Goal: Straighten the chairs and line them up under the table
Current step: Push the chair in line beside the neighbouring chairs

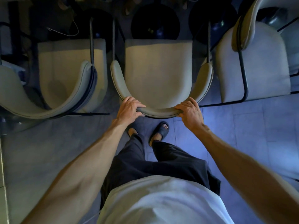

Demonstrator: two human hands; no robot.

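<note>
Three beige padded chairs with curved backrests and dark metal frames stand in a row below me. The middle chair [159, 68] faces away from me, its seat front reaching under the glass table edge [161, 41]. My left hand [129, 109] grips the left part of its curved backrest, and my right hand [191, 113] grips the right part. The left chair [69, 67] stands close beside it, about parallel. The right chair [257, 62] is turned at an angle, its backrest toward the upper right.
Dark round table bases [155, 25] and loose cables [68, 33] lie under the table at the top. My feet in dark slides [159, 131] stand on the tiled floor just behind the middle chair. Open tiled floor [242, 135] spreads to the right.
</note>
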